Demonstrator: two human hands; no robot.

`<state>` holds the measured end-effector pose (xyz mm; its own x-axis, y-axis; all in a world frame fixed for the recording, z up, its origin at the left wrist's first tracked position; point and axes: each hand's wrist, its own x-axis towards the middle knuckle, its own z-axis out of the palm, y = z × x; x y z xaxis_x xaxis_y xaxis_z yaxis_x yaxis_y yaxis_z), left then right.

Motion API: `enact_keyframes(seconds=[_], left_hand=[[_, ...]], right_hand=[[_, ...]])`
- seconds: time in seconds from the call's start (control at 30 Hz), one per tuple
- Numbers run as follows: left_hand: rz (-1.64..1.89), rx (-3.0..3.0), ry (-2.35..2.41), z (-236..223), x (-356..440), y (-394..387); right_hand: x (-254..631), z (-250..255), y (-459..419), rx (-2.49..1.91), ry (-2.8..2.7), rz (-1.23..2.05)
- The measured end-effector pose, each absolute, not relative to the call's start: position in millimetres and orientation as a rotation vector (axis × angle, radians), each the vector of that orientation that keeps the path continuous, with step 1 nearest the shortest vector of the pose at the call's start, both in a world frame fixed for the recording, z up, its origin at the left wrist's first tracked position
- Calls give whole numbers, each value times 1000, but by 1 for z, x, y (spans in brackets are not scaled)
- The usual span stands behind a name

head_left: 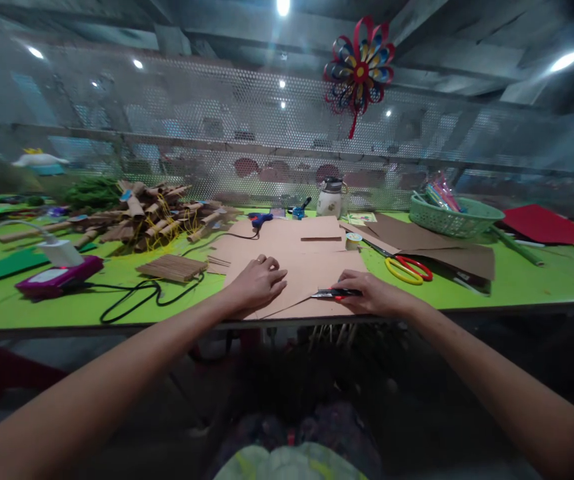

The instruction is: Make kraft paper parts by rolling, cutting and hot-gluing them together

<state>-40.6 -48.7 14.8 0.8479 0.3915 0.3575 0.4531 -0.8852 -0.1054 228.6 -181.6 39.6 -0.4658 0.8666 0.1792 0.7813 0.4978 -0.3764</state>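
Brown cardboard lies flat at the front of the green table. My left hand rests on it, fingers loosely bent and a little apart, holding nothing. My right hand is closed around a black utility knife with red on it. The knife's tip points left and touches the cardboard at the end of a slanting cut line, which runs down to the front edge. A smaller cardboard piece lies toward the back of the sheet.
Yellow-and-red-handled scissors and darker cardboard lie at right, near a green basket. Left are cut strips, rolled cardboard tubes, and a purple power strip with a black cable. A blue glue gun and jar stand behind.
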Motion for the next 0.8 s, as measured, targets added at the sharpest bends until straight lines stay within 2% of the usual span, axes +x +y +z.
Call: enact_keyframes(seconds=[0.8], left_hand=[[-483,-2817,-692,11,-40,-52]], right_hand=[[203,40,-188,-1312,-2403,472]])
